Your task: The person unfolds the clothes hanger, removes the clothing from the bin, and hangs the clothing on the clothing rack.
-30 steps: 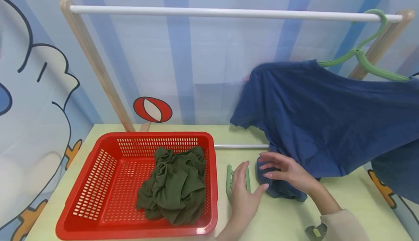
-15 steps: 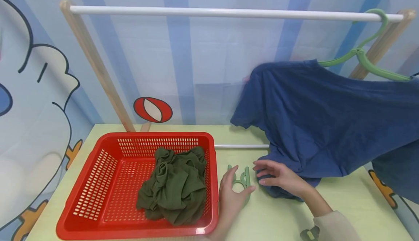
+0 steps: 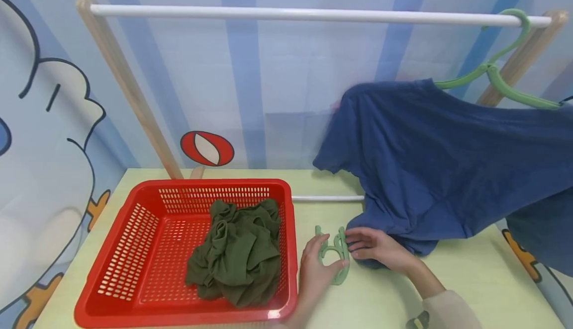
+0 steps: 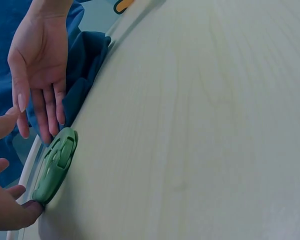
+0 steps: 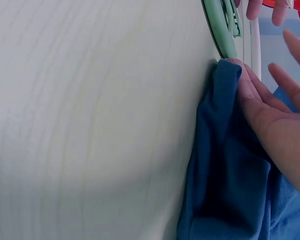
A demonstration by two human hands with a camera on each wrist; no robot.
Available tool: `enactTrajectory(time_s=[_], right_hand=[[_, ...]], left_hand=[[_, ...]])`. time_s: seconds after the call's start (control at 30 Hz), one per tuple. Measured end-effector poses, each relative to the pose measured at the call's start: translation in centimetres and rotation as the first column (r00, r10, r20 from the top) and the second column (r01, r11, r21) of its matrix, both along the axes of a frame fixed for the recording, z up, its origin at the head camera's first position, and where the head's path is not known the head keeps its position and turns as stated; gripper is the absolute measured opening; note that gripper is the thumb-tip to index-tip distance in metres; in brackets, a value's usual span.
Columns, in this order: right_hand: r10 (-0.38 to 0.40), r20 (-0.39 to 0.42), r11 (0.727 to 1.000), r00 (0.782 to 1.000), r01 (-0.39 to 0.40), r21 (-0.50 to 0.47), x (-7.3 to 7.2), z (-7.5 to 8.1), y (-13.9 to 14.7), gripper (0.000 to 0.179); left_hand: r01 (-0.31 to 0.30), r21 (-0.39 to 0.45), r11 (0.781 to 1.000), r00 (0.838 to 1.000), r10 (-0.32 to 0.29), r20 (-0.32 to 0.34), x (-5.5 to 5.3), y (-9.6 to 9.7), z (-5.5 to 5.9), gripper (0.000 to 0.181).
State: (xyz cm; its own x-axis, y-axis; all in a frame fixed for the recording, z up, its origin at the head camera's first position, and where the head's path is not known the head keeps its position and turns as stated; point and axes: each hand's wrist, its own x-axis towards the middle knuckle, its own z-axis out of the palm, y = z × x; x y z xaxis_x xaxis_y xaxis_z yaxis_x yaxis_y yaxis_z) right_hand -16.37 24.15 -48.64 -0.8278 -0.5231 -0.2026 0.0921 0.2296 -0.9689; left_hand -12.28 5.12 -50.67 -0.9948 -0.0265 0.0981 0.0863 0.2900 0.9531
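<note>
A folded green clothes hanger [image 4: 57, 170] lies on the table right of the basket. My left hand [image 3: 315, 272] reaches over it from the near left. In the left wrist view, a fingertip meets the hanger's end while another digit sits higher, apart from it. My right hand [image 3: 382, 249] comes in from the right, fingers extended and palm turned towards the hanger. Its fingertips are right at the hanger's right side, beside the bunched lower part of a blue T-shirt [image 5: 225, 175]. That T-shirt hangs on another green hanger [image 3: 506, 88] at the right end of the rail.
A white rail [image 3: 268, 13] on wooden posts [image 3: 130, 85] spans the back. The red basket [image 3: 293, 249] at left holds a crumpled dark green garment [image 3: 243, 254]. A thin white bar [image 3: 329, 198] runs low behind the hanger. The blue T-shirt fills much of the right side.
My left hand has shifted left over the folded hanger, then the hanger has slid slightly right. My right hand has moved left and nearer, closing in on the hanger.
</note>
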Motion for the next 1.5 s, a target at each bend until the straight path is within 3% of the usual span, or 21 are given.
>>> enactTrajectory(time_s=[0.17, 0.4, 0.73, 0.97, 1.07, 1.3, 1.5], right_hand=[[-0.033, -0.009, 0.999, 0.999, 0.034, 0.034, -0.1, 0.3, 0.2, 0.054], [-0.027, 0.031, 0.999, 0.999, 0.027, 0.023, -0.1, 0.7, 0.2, 0.056], [-0.025, 0.037, 1.000, 0.999, 0.024, 0.016, -0.2, 0.4, 0.5, 0.056], [-0.033, 0.039, 0.999, 0.999, 0.032, 0.013, 0.0, -0.1, 0.8, 0.055], [-0.032, 0.043, 0.999, 0.999, 0.031, 0.008, 0.0, -0.4, 1.0, 0.054], [-0.026, 0.035, 1.000, 0.999, 0.026, -0.015, 0.1, -0.6, 1.1, 0.052], [-0.046, 0.023, 0.999, 0.999, 0.046, -0.025, 0.1, -0.8, 1.0, 0.052]], left_hand=[[0.022, -0.010, 1.000, 1.000, -0.022, -0.011, 0.0, 0.1, 0.2, 0.059], [0.032, 0.008, 0.999, 0.999, -0.032, 0.025, -0.2, 0.2, 0.3, 0.058], [-0.091, 0.067, 0.994, 0.990, 0.083, 0.111, -0.1, 0.6, 0.9, 0.060], [-0.053, 0.203, 0.978, 0.991, 0.026, 0.131, 0.1, 0.9, 0.9, 0.049], [-0.051, 0.226, 0.973, 0.988, 0.016, 0.155, 0.3, 1.1, 1.0, 0.047], [-0.112, 0.253, 0.961, 0.978, 0.060, 0.202, 0.3, 1.5, 1.1, 0.048], [-0.145, 0.291, 0.946, 0.979, 0.094, 0.180, 0.4, 1.9, 1.2, 0.042]])
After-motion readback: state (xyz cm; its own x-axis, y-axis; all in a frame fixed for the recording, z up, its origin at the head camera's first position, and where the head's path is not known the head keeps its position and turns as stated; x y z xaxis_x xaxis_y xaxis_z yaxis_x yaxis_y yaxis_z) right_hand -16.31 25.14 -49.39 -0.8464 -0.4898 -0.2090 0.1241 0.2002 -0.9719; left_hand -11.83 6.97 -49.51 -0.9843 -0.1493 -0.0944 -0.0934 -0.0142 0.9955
